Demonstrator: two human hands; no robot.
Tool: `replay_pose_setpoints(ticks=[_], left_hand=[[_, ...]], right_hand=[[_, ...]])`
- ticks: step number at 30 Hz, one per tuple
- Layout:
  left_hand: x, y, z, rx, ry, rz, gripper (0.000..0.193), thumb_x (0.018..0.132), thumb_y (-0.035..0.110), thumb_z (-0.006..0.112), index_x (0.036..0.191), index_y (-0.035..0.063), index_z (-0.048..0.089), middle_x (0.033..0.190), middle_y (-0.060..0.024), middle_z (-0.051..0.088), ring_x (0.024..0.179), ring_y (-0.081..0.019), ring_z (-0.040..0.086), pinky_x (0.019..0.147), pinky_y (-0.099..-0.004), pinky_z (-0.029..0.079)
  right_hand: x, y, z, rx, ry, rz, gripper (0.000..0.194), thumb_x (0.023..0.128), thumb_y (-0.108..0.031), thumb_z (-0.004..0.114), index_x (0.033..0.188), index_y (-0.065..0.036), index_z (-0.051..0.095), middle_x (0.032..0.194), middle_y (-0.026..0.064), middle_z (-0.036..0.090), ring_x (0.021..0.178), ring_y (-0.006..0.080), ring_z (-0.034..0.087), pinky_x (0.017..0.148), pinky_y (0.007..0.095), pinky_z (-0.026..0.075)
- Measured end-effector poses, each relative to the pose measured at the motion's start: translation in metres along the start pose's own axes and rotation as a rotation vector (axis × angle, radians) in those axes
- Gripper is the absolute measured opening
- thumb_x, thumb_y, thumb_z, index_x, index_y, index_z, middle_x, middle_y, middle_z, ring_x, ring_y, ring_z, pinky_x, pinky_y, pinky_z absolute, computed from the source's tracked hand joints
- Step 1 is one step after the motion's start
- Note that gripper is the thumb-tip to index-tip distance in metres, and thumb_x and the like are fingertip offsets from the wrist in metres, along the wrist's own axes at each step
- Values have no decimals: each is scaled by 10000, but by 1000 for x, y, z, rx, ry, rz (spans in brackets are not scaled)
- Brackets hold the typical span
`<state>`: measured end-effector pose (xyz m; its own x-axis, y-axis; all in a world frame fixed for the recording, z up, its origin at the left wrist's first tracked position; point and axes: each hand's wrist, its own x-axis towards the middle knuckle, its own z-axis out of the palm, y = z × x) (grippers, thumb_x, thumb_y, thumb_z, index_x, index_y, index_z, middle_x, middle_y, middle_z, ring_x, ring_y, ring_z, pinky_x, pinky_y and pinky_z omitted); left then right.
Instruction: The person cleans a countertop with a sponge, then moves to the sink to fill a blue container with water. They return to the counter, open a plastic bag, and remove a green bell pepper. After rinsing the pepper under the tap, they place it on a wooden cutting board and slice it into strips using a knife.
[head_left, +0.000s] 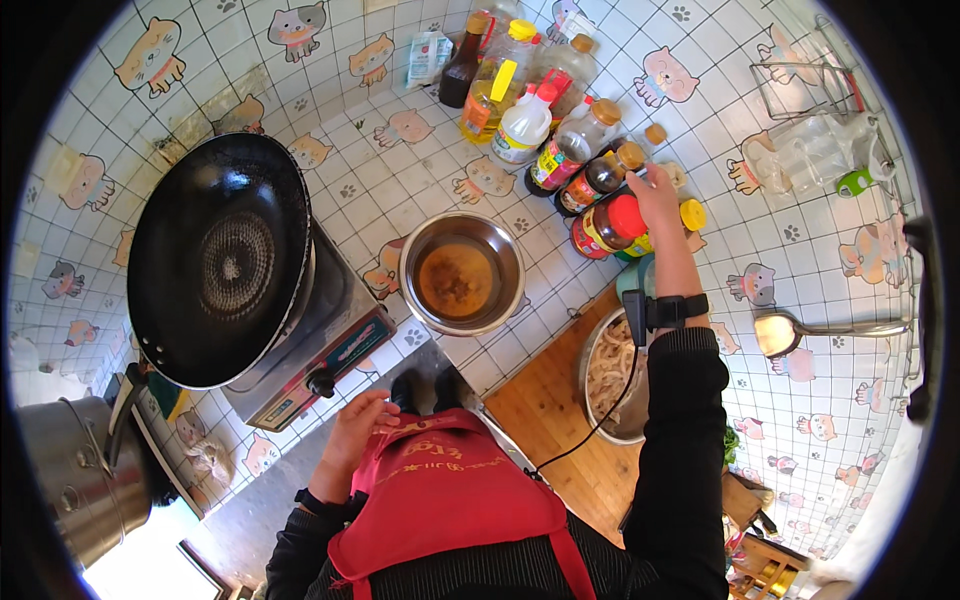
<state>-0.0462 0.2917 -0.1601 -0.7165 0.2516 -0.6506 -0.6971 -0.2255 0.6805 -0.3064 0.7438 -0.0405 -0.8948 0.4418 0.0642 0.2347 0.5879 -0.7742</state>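
My right hand (655, 201) reaches into a group of condiment bottles, above a jar with a red lid (627, 216). Its fingertips are beside a dark sauce bottle with a tan cap (600, 178); whether they grip anything is hard to see. A yellow-capped bottle (693, 215) is partly hidden behind my right forearm. My left hand (358, 431) hovers before the red apron (450, 495), fingers loosely bent and holding nothing. Between the bottles and the stove, a steel bowl (409, 289) contains a brownish liquid (457, 279) with darker sediment.
A black wok (247, 187) rests on a gas stove (330, 360) at left. Right of me, a metal bowl of pale strips (611, 367) sits on a wooden board (551, 397), partly behind my arm. A turner (825, 328) hangs on the tiled wall. A large steel pot (82, 465) stands lower left.
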Motion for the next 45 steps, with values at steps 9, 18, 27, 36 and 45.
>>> replay_pose_setpoints(ticks=[9,18,27,36,45], left_hand=[[-6,2,-4,58,-17,17,268,932,168,465,1143,12,520,970,-100,621,818,-139,606,712,-237,479],[-3,-7,-8,69,-8,24,263,910,161,518,1122,8,545,935,-87,624,816,-129,589,719,-239,481],[5,18,23,315,-100,112,298,913,173,506,1156,0,520,980,-87,611,892,-133,576,784,-250,465],[36,47,93,528,-244,398,289,863,214,577,1099,48,574,922,-105,639,825,-160,616,751,-278,483],[82,79,209,763,-260,929,409,817,111,604,1197,35,473,1139,-150,532,1026,-297,547,855,-343,445]], right_hand=[[56,12,11,-339,88,-236,798,679,-345,736,1285,42,391,1275,260,444,1197,347,431,990,368,359],[63,7,28,-597,-3,-347,610,649,-262,748,1147,-18,496,1124,234,530,1028,389,532,880,413,443],[3,-13,32,-657,-57,-434,468,604,-113,763,990,-25,513,1006,193,534,936,382,540,812,410,457],[-63,-16,-5,-420,-151,-336,535,591,-54,751,1040,-37,461,1023,178,555,959,362,545,815,385,452],[-132,-9,-26,-409,-267,-396,601,600,-60,760,1110,-56,442,1007,154,562,971,326,557,815,373,454]])
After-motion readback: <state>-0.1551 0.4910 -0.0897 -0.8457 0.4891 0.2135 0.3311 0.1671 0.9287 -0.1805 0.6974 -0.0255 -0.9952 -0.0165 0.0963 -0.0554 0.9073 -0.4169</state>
